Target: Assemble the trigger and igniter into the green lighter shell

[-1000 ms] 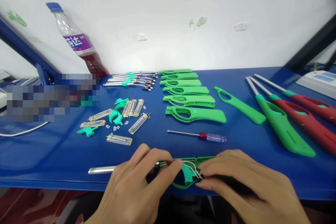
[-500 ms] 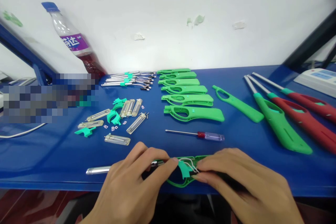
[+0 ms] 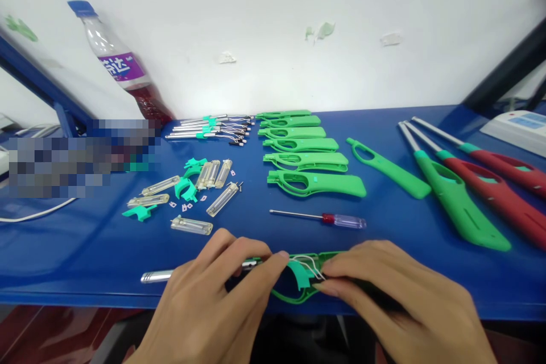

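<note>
Front edge of the blue surface (image 3: 106, 256) — we hold the open green plastic casing (image 3: 294, 298), left hand (image 3: 213, 290) fingers clamped on it beside a silver metal tube (image 3: 156, 277), right hand (image 3: 401, 290) fingers pinched together on thin white wires (image 3: 313, 265).

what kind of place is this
Probably a small assembly workbench: green handle shells lie in a row, metal tubes with wires sit sorted behind loose parts, and a screwdriver is within reach.
</note>
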Motion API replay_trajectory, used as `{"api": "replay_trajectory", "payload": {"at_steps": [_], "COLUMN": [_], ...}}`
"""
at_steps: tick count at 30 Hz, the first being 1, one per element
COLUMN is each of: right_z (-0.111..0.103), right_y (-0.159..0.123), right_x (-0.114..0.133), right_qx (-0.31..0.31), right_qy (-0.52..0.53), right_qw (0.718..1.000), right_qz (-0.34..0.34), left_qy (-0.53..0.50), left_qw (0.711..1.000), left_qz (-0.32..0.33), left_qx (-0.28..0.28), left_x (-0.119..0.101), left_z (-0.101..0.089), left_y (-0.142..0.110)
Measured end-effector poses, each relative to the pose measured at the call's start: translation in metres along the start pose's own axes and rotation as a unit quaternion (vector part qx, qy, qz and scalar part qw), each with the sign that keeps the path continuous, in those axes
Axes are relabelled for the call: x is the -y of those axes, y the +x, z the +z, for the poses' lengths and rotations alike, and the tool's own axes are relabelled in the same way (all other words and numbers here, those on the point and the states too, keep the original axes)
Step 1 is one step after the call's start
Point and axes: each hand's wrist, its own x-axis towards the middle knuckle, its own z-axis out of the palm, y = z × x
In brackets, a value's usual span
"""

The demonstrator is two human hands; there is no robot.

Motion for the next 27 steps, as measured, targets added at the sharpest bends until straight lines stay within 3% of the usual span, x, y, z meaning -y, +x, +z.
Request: {"api": "replay_trajectory", "payload": {"at_steps": [27], "right_z": [-0.001], "right_y": [0.005], "right_x": [0.002], "right_qx": [0.005], "right_qy": [-0.01], "right_qw": [1.0], "right_qz": [-0.008], "left_qy": [-0.043], "left_qw": [0.999], "left_qz": [0.004], "left_qx": [-0.005], "left_x": [-0.012], "left_z": [0.003], "left_y": [0.011]}}
